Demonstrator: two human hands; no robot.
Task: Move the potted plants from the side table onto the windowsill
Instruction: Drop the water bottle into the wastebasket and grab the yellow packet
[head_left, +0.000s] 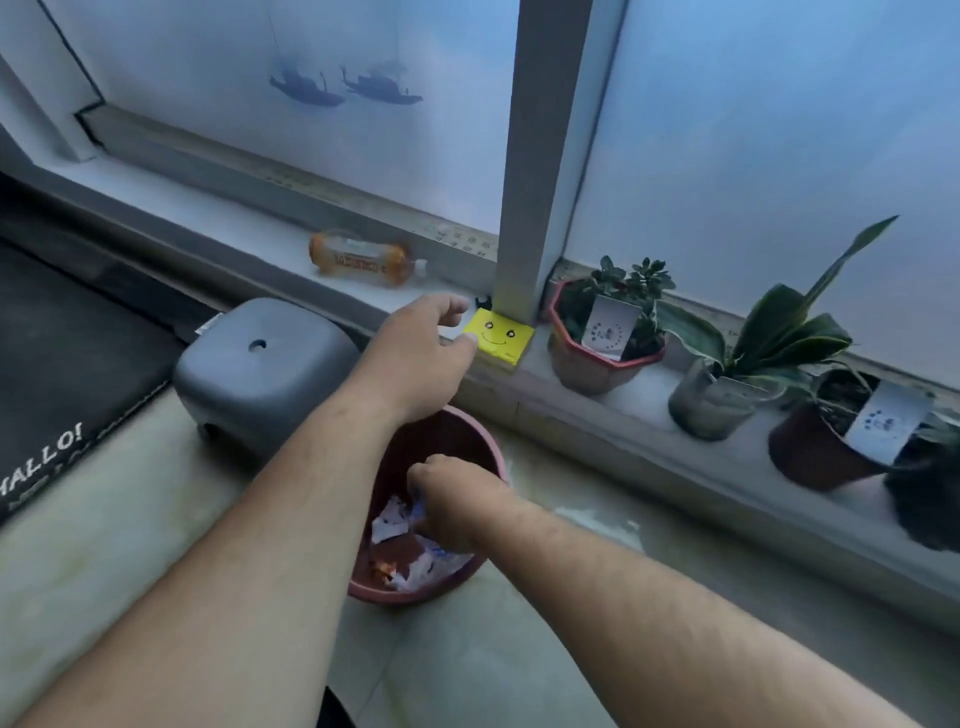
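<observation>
Windowsill (597, 400) plants (608, 332) sit right of left fingers (457, 312).

I see soft, cool daylight that comes through the frosted window panes (779, 130); the whole picture has a blue-grey tint and is rather dim. No hard shadows fall anywhere, only a weak dark zone under the windowsill (649, 415). A pale glare lies on the floor tiles (597, 519). The picture is a little soft everywhere, with fine detail smeared. The wide lens bends the straight lines near the edges, and the black mat (62, 364) loses detail in darkness.
</observation>
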